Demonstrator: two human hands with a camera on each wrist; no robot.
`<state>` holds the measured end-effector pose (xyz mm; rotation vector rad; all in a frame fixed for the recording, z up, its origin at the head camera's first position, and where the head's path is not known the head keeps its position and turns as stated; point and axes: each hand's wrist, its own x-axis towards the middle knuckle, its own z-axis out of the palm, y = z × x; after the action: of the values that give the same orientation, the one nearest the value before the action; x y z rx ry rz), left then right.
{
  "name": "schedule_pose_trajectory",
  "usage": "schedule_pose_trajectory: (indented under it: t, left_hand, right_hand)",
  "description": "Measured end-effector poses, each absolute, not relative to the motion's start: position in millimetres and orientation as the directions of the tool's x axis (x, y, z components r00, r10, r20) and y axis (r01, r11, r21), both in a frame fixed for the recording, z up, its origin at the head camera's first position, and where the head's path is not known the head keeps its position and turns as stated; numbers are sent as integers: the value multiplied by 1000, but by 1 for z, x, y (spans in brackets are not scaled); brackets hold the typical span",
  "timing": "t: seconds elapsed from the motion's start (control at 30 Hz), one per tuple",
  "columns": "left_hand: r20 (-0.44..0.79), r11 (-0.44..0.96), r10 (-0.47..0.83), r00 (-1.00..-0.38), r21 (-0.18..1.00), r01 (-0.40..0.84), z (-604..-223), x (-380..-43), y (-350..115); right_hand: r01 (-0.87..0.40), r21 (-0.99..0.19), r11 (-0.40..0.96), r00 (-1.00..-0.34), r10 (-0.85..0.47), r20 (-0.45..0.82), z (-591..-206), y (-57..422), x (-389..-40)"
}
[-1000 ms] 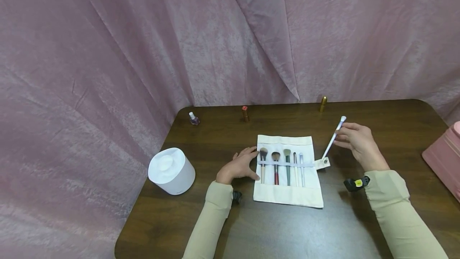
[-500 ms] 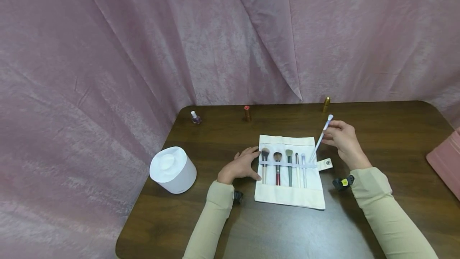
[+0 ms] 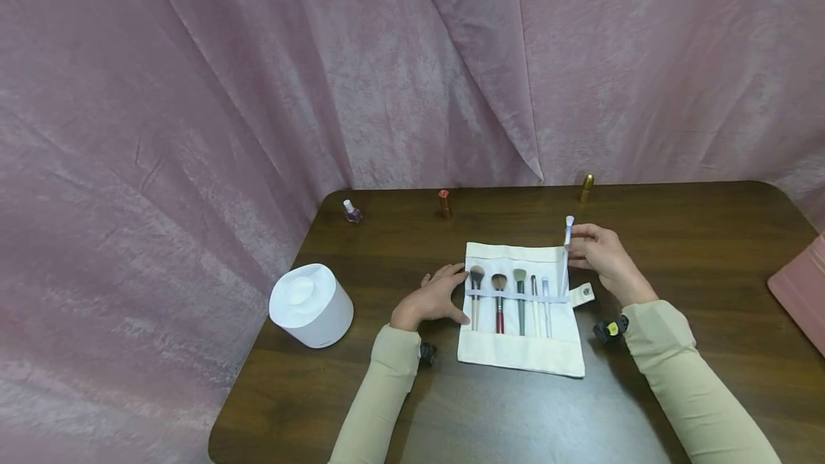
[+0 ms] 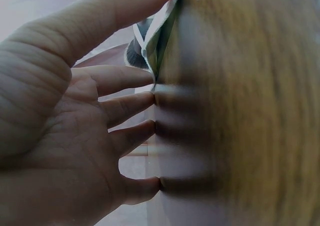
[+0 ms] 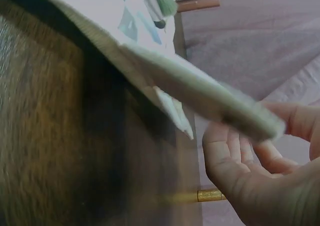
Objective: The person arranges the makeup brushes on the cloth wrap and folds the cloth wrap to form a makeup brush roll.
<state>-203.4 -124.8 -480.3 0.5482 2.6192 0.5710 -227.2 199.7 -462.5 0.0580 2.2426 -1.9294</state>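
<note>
A cream fabric brush roll [image 3: 522, 355] lies unrolled on the table, with several makeup brushes tucked under its pale elastic band. At its right side my right hand [image 3: 602, 260] pinches a slim white makeup brush [image 3: 568, 235], bristles up, its lower handle over the roll's right edge near the band. The roll's snap strap [image 3: 582, 295] sticks out just below that hand; in the right wrist view the blurred strap [image 5: 210, 93] covers much of the fingers. My left hand [image 3: 430, 299] rests spread at the roll's left edge, thumb on the edge, fingertips [image 4: 152, 128] down on the table.
A white lidded canister [image 3: 311, 306] stands to the left. Along the back are a nail polish bottle [image 3: 352, 213], a red-topped lipstick [image 3: 445, 203] and a gold tube [image 3: 586, 188]. A pink case [image 3: 799, 285] sits at the far right. Pink curtain [image 3: 258, 77] hangs behind.
My right hand has moved left with the white brush, from beyond the strap to the roll's right edge. The brush now stands more upright. My left hand stays in place.
</note>
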Motion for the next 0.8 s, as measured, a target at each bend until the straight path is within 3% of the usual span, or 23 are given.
schedule_pose_trajectory:
  t: [0.4, 0.8]
  left_hand:
    - [-298, 840, 444, -845, 467, 276, -481, -203, -125]
    - [-291, 840, 446, -846, 462, 284, -481, -203, -125]
  right_hand:
    - [190, -945, 266, -961, -148, -235, -467, 195, -227]
    - [241, -928, 284, -946, -146, -290, -466, 197, -225]
